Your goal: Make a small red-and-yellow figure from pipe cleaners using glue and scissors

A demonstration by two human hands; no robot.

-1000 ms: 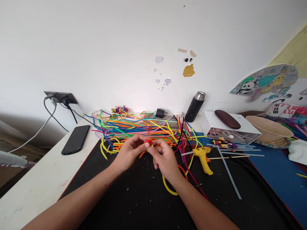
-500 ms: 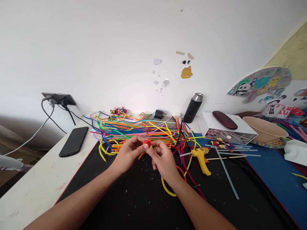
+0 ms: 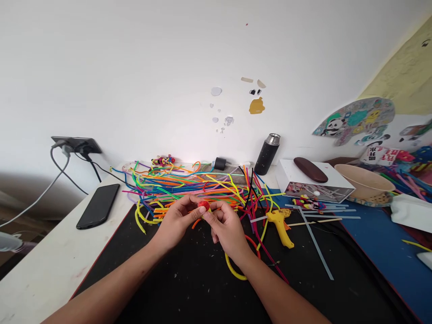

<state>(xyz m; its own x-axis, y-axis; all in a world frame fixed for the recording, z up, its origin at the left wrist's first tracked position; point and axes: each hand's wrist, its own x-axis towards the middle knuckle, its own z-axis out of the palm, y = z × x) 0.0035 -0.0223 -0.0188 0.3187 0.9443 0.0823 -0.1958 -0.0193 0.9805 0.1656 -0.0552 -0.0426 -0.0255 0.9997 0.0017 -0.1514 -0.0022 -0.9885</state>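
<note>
A small red coiled piece [image 3: 203, 204], seemingly of pipe cleaner with a bit of yellow at its lower side, is pinched between my two hands above the black mat [image 3: 189, 288]. My left hand [image 3: 180, 220] grips its left side with thumb and fingers. From the right, the thumb and fingers of my right hand [image 3: 225, 229] close on the lower part, hiding much of it. Behind both hands spreads a heap of colourful pipe cleaners [image 3: 178, 184]. A yellow pipe cleaner loop [image 3: 233, 270] lies under my right wrist.
To the right lie a yellow glue gun [image 3: 281, 227], clear glue sticks [image 3: 317, 245] and a colourful pipe cleaner figure [image 3: 308, 204]. A black thermos [image 3: 266, 155] and white box [image 3: 285, 173] stand by the wall. A phone [image 3: 98, 206] lies left, near the power strip [image 3: 76, 145].
The view has shifted slightly, so most things appear a little further left and lower. Both hands keep their pinch on the red piece, with barely changed finger positions.
</note>
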